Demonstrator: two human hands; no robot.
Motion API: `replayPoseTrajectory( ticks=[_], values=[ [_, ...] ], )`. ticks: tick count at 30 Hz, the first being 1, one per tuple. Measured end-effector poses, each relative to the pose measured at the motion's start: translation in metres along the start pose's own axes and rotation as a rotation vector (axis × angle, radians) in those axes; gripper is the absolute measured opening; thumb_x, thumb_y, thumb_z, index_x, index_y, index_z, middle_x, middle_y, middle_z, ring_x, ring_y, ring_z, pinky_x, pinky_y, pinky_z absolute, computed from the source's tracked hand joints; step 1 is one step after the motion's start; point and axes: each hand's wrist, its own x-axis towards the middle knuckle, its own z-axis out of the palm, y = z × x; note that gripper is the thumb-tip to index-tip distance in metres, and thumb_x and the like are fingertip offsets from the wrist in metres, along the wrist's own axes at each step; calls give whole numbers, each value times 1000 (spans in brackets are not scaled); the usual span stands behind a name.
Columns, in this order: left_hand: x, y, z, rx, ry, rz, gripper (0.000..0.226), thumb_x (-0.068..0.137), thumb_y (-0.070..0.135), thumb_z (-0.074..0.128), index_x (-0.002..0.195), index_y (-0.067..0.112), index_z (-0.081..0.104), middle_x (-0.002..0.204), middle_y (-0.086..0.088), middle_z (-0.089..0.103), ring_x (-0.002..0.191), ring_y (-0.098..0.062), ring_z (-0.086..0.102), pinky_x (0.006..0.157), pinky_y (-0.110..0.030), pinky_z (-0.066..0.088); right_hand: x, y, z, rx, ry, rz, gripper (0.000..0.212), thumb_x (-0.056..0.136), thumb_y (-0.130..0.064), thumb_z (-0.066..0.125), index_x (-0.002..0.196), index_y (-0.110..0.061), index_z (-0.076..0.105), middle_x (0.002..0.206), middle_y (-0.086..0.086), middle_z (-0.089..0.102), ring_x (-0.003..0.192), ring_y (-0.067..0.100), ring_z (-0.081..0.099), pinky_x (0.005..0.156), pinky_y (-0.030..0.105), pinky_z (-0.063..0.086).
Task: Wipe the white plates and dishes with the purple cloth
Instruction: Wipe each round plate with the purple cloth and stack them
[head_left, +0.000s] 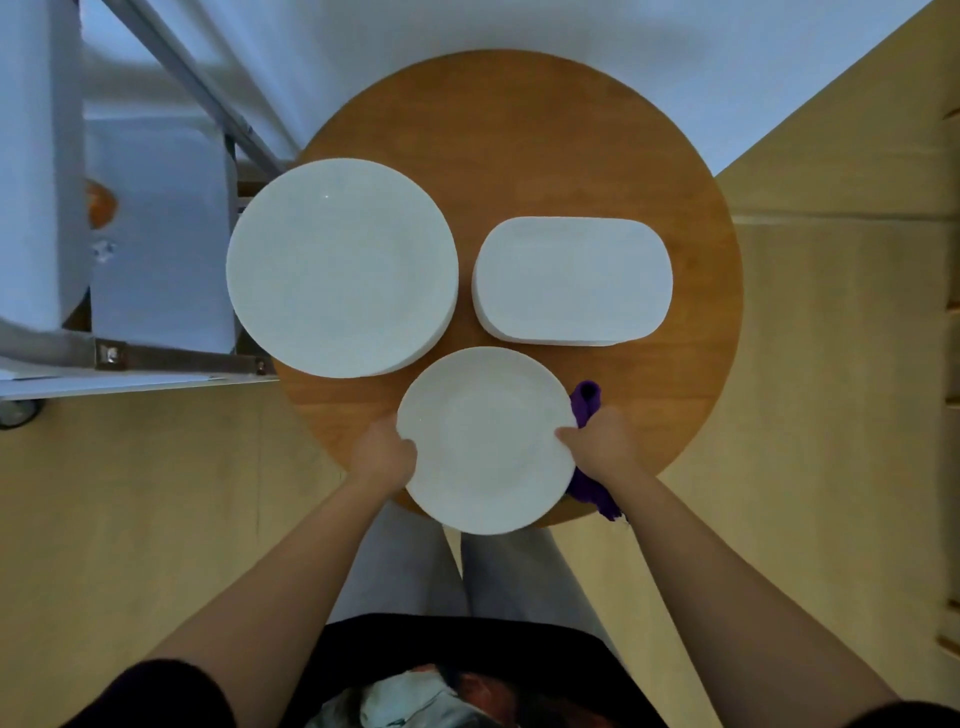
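While gripping purple cloth (589, 410), both hands hold small plate (485, 441).

We see a round wooden table (519, 130) standing on a pale wood-look floor (130, 519). Directly on it: a stack of large round white plates (340, 267) at the left, overhanging the table's left edge, and a stack of rounded-rectangular white dishes (571, 280) at the right, just beside it, not touching. Whether the small round plate (485, 441) and purple cloth (587, 400) at the near edge rest on the top, we can't tell.
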Motion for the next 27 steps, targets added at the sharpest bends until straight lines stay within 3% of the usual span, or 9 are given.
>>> replayPoseTrajectory(
  ticks=[5,8,11,13,15,17,20,24,27],
  values=[
    [6,-2,2,-85,5,-7,26,92,12,51,117,8,56,105,-3,57,93,-18,50,76,-28,40,3,-4,0,33,4,-9,34,83,-22,65,61,-11,42,59,4,47,55,19,46,50,29,36],
    [2,-8,-11,-322,21,-58,12,89,13,55,97,16,63,92,2,63,90,-20,58,72,-29,48,-8,-6,-12,96,63,-7,40,85,-30,65,59,-12,41,56,2,46,52,16,43,47,28,33],
    [2,-14,-50,-635,268,-163,17,95,13,45,100,14,61,91,-2,64,85,-21,60,72,-34,50,-28,-14,-30,22,206,-49,35,87,-36,61,65,-13,47,62,4,55,56,18,52,48,28,37],
    [6,-12,-81,-815,417,-188,29,98,27,36,108,13,59,99,-5,66,80,-16,62,66,-32,50,-43,-24,-37,146,232,-91,26,87,-31,61,69,-15,50,65,4,58,58,18,55,49,28,42],
    [14,-10,-108,-754,470,-129,45,96,46,34,117,15,59,111,-6,65,92,-18,63,73,-36,52,-60,-44,-37,368,187,-149,18,86,-26,63,73,-21,53,69,1,61,61,15,59,54,29,48],
    [20,-3,-125,-460,452,-8,55,93,52,41,134,16,48,130,-10,55,116,-27,54,95,-48,47,-73,-68,-32,495,154,-213,16,88,-24,63,76,-27,52,74,-2,63,67,13,62,59,30,53],
    [25,4,-134,-287,415,153,52,95,29,51,143,17,35,137,-10,50,125,-29,47,103,-44,41,-81,-106,-20,533,173,-288,20,89,-24,61,76,-29,48,74,-5,59,68,11,60,59,27,52],
    [25,2,-137,-195,504,199,42,95,12,48,136,17,45,128,-12,55,111,-25,53,88,-29,40,-85,-136,-8,601,181,-323,10,89,-25,61,85,-25,52,77,-3,60,71,13,62,58,25,53],
    [26,8,-142,-264,547,172,27,90,3,51,116,6,59,115,-28,53,97,-37,58,88,-41,49,-89,-146,-2,632,198,-337,10,89,-24,62,92,-22,53,78,-4,59,71,12,62,58,22,52]
  ],
)
